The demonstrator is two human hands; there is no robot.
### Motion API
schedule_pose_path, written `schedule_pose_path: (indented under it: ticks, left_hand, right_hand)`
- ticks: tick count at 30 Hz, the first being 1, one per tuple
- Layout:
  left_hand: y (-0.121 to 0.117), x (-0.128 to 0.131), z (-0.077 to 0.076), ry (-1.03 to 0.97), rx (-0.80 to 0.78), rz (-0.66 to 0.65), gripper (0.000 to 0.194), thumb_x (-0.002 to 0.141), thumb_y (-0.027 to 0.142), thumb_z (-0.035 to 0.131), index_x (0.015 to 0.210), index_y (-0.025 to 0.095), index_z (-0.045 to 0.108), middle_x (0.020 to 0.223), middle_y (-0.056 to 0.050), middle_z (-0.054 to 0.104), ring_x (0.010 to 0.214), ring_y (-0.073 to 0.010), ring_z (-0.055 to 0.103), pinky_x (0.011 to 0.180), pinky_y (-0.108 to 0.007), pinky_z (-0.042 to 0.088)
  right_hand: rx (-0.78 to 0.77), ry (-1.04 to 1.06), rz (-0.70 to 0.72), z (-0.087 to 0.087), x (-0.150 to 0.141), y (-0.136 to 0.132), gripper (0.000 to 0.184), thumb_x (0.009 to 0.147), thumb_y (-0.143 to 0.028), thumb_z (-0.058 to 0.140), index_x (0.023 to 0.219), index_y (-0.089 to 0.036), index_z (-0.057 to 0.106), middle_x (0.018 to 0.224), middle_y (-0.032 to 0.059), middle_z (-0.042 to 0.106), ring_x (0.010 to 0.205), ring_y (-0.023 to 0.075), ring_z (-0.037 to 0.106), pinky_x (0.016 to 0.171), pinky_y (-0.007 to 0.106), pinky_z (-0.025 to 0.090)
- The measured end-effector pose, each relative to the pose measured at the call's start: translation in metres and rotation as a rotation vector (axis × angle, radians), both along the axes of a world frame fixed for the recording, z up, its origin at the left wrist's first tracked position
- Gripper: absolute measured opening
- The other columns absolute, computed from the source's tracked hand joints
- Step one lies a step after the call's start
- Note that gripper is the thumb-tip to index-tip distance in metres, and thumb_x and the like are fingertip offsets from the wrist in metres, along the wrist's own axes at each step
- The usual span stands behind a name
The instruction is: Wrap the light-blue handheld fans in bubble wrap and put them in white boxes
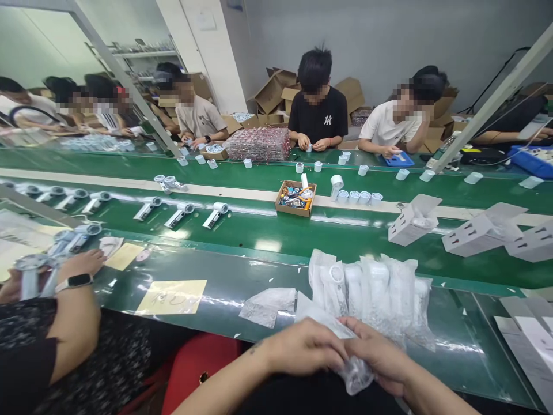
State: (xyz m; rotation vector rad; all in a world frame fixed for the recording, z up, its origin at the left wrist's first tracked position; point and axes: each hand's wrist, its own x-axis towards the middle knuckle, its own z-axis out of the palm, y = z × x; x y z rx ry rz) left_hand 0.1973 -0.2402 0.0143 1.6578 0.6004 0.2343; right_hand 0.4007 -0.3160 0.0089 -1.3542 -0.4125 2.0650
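Note:
My left hand (305, 347) and my right hand (380, 354) meet at the near edge of the green bench, both closed on a clear plastic bag (355, 373) with something white inside. Just beyond my hands lies a row of several bagged white items (371, 288). A loose empty bag (268, 305) lies flat to the left of them.
A co-worker's arm with a smartwatch (75, 282) works at my left beside yellow paper (173, 297). White handheld devices (181, 214) ride the green conveyor (259, 230). A cardboard box of parts (296, 199), white cartons (412, 220) and flat cartons (529, 334) lie around. Several people sit across.

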Motion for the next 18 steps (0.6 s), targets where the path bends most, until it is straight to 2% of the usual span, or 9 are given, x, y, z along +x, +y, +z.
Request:
schedule_pose_path:
  ticks: [2,3,4,5,7,9,11,15,18]
  left_hand:
    - [0.022,-0.035,-0.036,0.308,0.213,0.408,0.025,0.086,0.032,0.057,0.105,0.022,0.07,0.105,-0.007,0.071,0.096,-0.0207,0.064,0.09,-0.032,0.048]
    - [0.032,-0.054,-0.056,0.478,0.325,0.503,0.035,0.082,0.027,0.062,0.116,0.022,0.066,0.118,-0.009,0.067,0.109,-0.024,0.059,0.099,-0.037,0.043]
    - [0.041,-0.07,-0.076,0.641,0.377,0.528,0.05,0.071,0.022,0.072,0.121,0.022,0.064,0.126,-0.012,0.062,0.117,-0.0285,0.055,0.104,-0.041,0.039]
    - [0.048,-0.081,-0.095,0.756,0.365,0.511,0.055,0.066,0.019,0.076,0.12,0.023,0.065,0.126,-0.012,0.061,0.119,-0.0302,0.053,0.104,-0.041,0.038]
    - [0.055,-0.088,-0.127,0.859,0.292,0.501,0.038,0.075,0.021,0.068,0.112,0.022,0.067,0.114,-0.01,0.066,0.111,-0.0271,0.058,0.097,-0.036,0.041]
    - [0.056,-0.07,-0.147,0.884,0.23,0.521,0.022,0.089,0.024,0.049,0.102,0.019,0.067,0.096,-0.008,0.069,0.097,-0.0236,0.064,0.086,-0.031,0.045]
    - [0.057,-0.037,-0.156,0.867,0.216,0.523,0.029,0.094,0.024,0.038,0.094,0.016,0.066,0.085,-0.007,0.068,0.089,-0.0224,0.065,0.079,-0.029,0.045]
    - [0.064,0.028,-0.152,0.706,0.219,0.373,0.013,0.083,0.019,0.054,0.087,0.017,0.066,0.083,-0.004,0.07,0.084,-0.0198,0.065,0.075,-0.025,0.044]
    - [0.084,0.038,-0.135,0.598,0.212,0.248,0.009,0.065,0.012,0.063,0.071,0.018,0.067,0.074,-0.001,0.071,0.076,-0.0196,0.065,0.071,-0.025,0.046]
  right_hand:
    - [-0.013,0.045,-0.089,-0.009,0.003,-0.007,0.059,0.059,-0.033,0.084,0.112,-0.019,0.062,0.087,0.0037,0.074,0.081,0.022,0.069,0.075,0.029,0.052]
    - [-0.023,0.048,-0.166,-0.012,0.009,-0.011,0.061,0.06,-0.034,0.084,0.115,-0.019,0.061,0.092,0.005,0.075,0.085,0.0231,0.07,0.077,0.029,0.053]
    - [-0.035,0.033,-0.26,-0.013,0.016,-0.015,0.064,0.06,-0.035,0.084,0.118,-0.019,0.06,0.096,0.0059,0.075,0.09,0.024,0.07,0.079,0.03,0.053]
    - [-0.052,0.003,-0.357,-0.014,0.024,-0.019,0.068,0.059,-0.036,0.085,0.12,-0.02,0.058,0.098,0.0061,0.075,0.093,0.0246,0.07,0.08,0.029,0.054]
    - [-0.08,-0.073,-0.529,-0.012,0.04,-0.023,0.076,0.057,-0.035,0.087,0.124,-0.022,0.055,0.101,0.0047,0.075,0.092,0.0237,0.07,0.076,0.028,0.055]
    - [-0.088,-0.131,-0.655,-0.009,0.051,-0.024,0.08,0.056,-0.034,0.088,0.127,-0.025,0.053,0.099,0.0017,0.075,0.083,0.0211,0.07,0.065,0.025,0.055]
    - [-0.084,-0.16,-0.736,-0.006,0.058,-0.024,0.078,0.057,-0.033,0.087,0.127,-0.027,0.053,0.092,-0.0017,0.076,0.073,0.0184,0.068,0.057,0.023,0.053]
    - [-0.017,-0.107,-0.794,-0.006,0.059,-0.033,0.067,0.061,-0.035,0.083,0.123,-0.027,0.058,0.085,-0.0009,0.075,0.069,0.0199,0.067,0.053,0.026,0.051]
    - [0.056,-0.078,-0.79,-0.007,0.061,-0.047,0.064,0.064,-0.037,0.081,0.123,-0.027,0.056,0.101,0.0035,0.074,0.086,0.0256,0.069,0.067,0.031,0.054]
